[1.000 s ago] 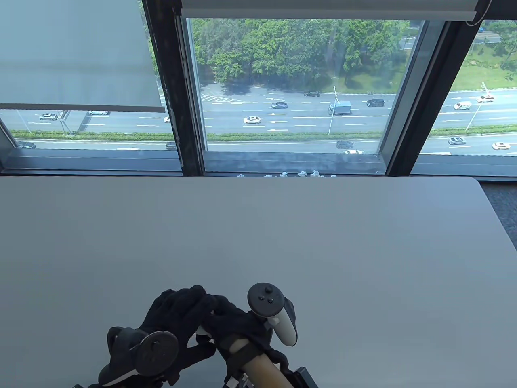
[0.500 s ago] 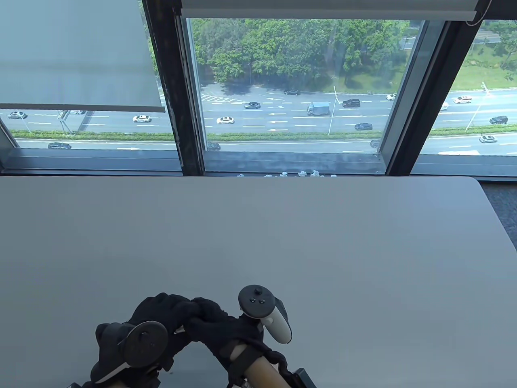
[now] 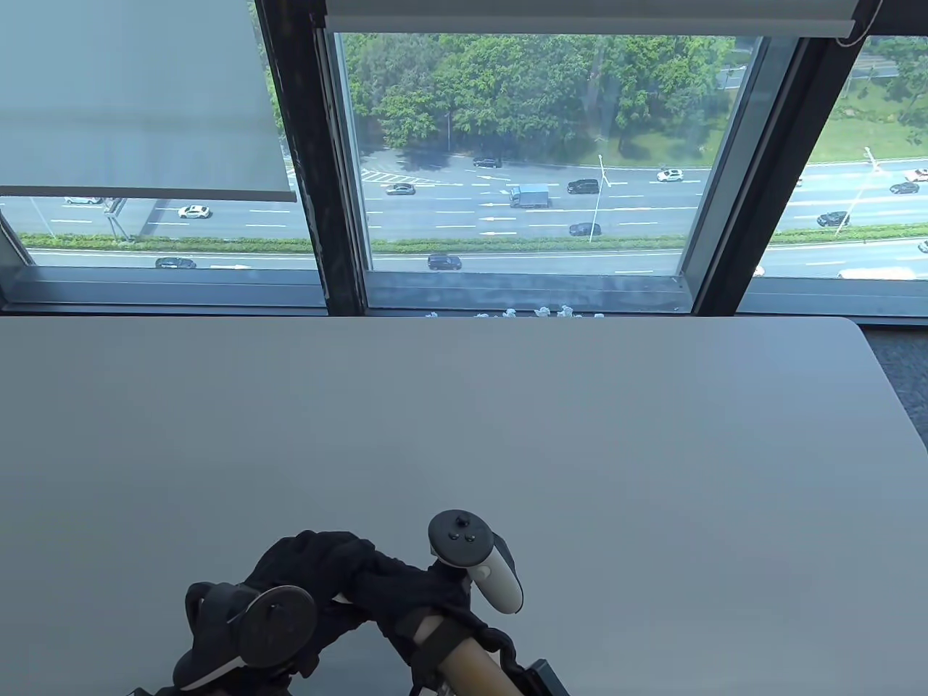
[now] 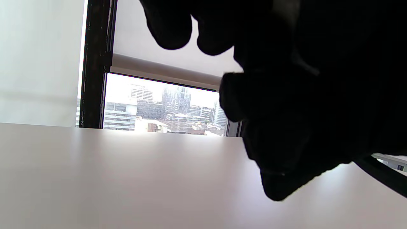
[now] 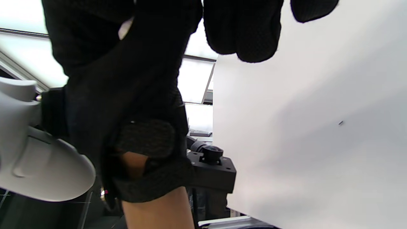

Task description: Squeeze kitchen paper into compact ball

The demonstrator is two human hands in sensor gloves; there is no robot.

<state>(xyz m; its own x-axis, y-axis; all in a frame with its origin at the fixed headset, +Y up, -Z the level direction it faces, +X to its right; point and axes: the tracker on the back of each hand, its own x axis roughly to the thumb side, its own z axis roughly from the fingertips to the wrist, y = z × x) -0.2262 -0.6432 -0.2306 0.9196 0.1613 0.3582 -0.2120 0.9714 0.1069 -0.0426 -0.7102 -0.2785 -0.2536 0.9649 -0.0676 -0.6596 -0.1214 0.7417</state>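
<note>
Kitchen paper [image 3: 339, 599], white and thin: almost wholly hidden, only a pale sliver showing between the two black knitted gloves, over the near edge of the plain matt grey table [image 3: 507, 420]. Same sliver glimpsed in the right wrist view, high up between dark glove cloth.

Left hand [image 3: 304, 573] and right hand [image 3: 406, 587] pressed together, right laid over left. Fingers of both curled in and closed around the kitchen paper, no gap to be seen from above. In the left wrist view, fingers [image 4: 171, 28] bent inward as dark silhouettes, their hold on the sheet itself too dark to make out. In the right wrist view, two fingertips [image 5: 251, 35] of coarse mesh knit hanging just clear of the table.

Judged well along: sheet already gathered into something small enough to vanish inside the cupped palms. Left to do, probably: a last firm squeeze or roll, then opening up to check. Roundness and tightness of the ball impossible to tell while covered.

Soft, light paper, likely to spring back a little once released. Gloves thick and textured, good for grip.

On the left hand a round dark tracker disc [image 3: 275, 627]; on the right a dark-headed tracker with a smooth white plastic handle [image 3: 475, 562]. Beyond the table's far edge, small crumpled white scraps [image 3: 536, 313] on the window sill.
</note>
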